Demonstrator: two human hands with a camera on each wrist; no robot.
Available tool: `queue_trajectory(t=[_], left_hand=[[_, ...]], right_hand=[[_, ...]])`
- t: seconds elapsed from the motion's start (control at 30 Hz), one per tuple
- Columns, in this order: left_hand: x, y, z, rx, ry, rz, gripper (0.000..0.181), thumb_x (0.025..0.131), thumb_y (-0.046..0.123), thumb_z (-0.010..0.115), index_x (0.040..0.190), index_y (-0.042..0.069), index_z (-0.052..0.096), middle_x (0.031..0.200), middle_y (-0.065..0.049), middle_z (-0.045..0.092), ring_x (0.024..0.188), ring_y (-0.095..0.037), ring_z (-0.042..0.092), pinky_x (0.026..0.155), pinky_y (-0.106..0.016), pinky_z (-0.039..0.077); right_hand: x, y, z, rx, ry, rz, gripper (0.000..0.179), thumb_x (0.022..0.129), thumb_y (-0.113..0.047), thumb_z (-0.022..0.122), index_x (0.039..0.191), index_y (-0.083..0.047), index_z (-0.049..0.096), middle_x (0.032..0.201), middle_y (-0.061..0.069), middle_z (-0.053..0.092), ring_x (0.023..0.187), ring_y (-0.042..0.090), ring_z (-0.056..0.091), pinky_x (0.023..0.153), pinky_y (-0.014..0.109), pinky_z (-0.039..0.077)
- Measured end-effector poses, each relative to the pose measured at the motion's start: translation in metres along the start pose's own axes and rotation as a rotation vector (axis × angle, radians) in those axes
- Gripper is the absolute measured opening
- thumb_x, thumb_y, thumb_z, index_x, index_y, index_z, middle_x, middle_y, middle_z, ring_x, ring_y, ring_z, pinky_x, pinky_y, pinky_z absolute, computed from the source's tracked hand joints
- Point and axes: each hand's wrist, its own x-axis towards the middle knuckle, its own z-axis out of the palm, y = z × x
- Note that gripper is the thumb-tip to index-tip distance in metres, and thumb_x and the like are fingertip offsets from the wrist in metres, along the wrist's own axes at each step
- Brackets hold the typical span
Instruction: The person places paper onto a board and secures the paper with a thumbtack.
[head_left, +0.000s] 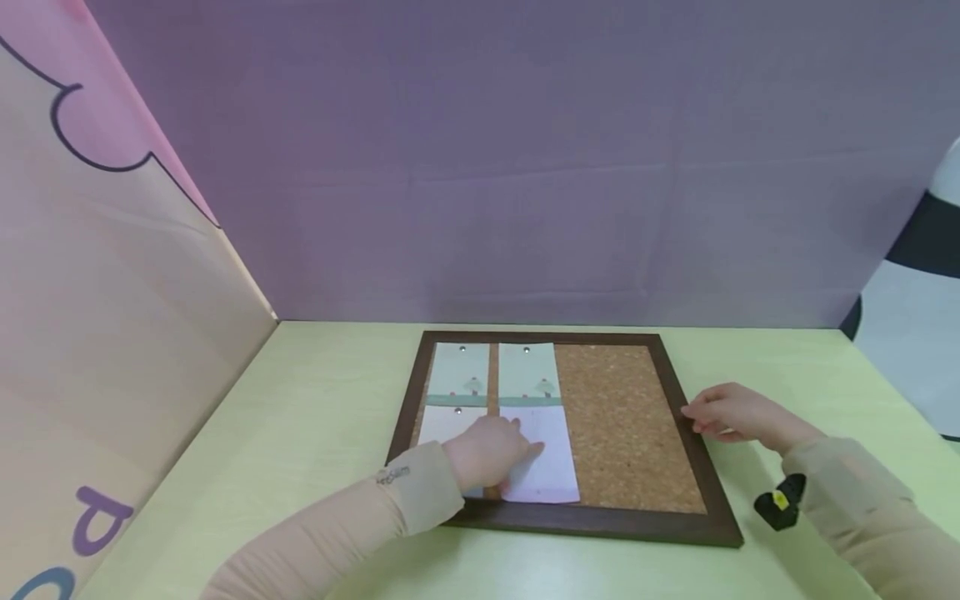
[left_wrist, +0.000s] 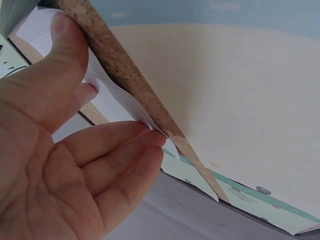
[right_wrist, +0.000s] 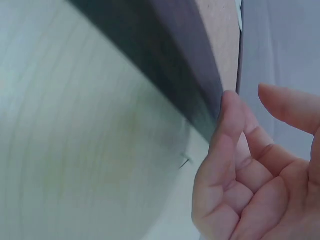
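Note:
A brown-framed cork board (head_left: pixel 630 433) lies on the table. My left hand (head_left: pixel 487 450) rests over its lower part, fingers and thumb extended on a plain pale sheet of paper (head_left: pixel 555 467). In the left wrist view that sheet bows slightly off the cork at one edge. Two printed cards, a left one (head_left: pixel 456 375) and a right one (head_left: pixel 525 371), are pinned along the top, and another pinned card (head_left: pixel 435 425) lies partly under my left arm. My right hand (head_left: pixel 738 414) is at the frame's right side, fingers loosely bent, beside a pushpin (right_wrist: pixel 185 162) on the table.
Pale wood-grain tabletop (head_left: pixel 330 392) surrounds the board. A purple backdrop (head_left: pixel 525 167) rises behind it, and a printed panel (head_left: pixel 112 333) stands along the left. A small black device (head_left: pixel 780 502) hangs at my right wrist.

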Motion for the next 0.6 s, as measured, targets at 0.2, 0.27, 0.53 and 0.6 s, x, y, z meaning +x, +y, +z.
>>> queue_trajectory(t=[0.2, 0.27, 0.53, 0.6], left_hand=[[0.0, 0.001, 0.001, 0.002, 0.006, -0.005, 0.068, 0.079, 0.022, 0.074, 0.14, 0.029, 0.045, 0.131, -0.008, 0.058, 0.113, -0.022, 0.059, 0.095, -0.032, 0.049], [0.0, 0.001, 0.001, -0.002, 0.006, -0.007, 0.068, 0.079, 0.022, 0.074, 0.14, 0.029, 0.045, 0.132, -0.009, 0.057, 0.113, -0.022, 0.06, 0.094, -0.032, 0.05], [0.0, 0.002, 0.0, 0.015, 0.022, 0.0, 0.068, 0.078, 0.022, 0.075, 0.139, 0.029, 0.046, 0.128, -0.008, 0.06, 0.107, -0.02, 0.062, 0.09, -0.031, 0.051], [-0.001, 0.002, 0.0, 0.011, 0.024, -0.002, 0.067, 0.079, 0.022, 0.075, 0.139, 0.028, 0.047, 0.128, -0.008, 0.06, 0.107, -0.021, 0.062, 0.091, -0.031, 0.051]], right_hand=[[0.003, 0.012, -0.006, 0.037, -0.003, -0.004, 0.031, 0.096, -0.021, 0.05, 0.103, 0.007, 0.061, 0.082, -0.003, 0.062, 0.074, 0.008, 0.059, 0.067, 0.027, 0.052], [0.004, 0.016, -0.008, 0.049, 0.003, 0.004, 0.03, 0.096, -0.02, 0.05, 0.101, 0.007, 0.061, 0.081, -0.004, 0.062, 0.073, 0.006, 0.058, 0.067, 0.026, 0.052], [0.008, 0.026, -0.012, 0.067, 0.004, 0.017, 0.031, 0.094, -0.015, 0.048, 0.103, 0.012, 0.06, 0.076, -0.006, 0.059, 0.067, 0.002, 0.056, 0.062, 0.021, 0.05], [0.008, 0.027, -0.014, 0.056, 0.005, 0.01, 0.033, 0.093, -0.013, 0.047, 0.107, 0.015, 0.058, 0.081, -0.002, 0.063, 0.068, 0.003, 0.056, 0.063, 0.021, 0.05]])
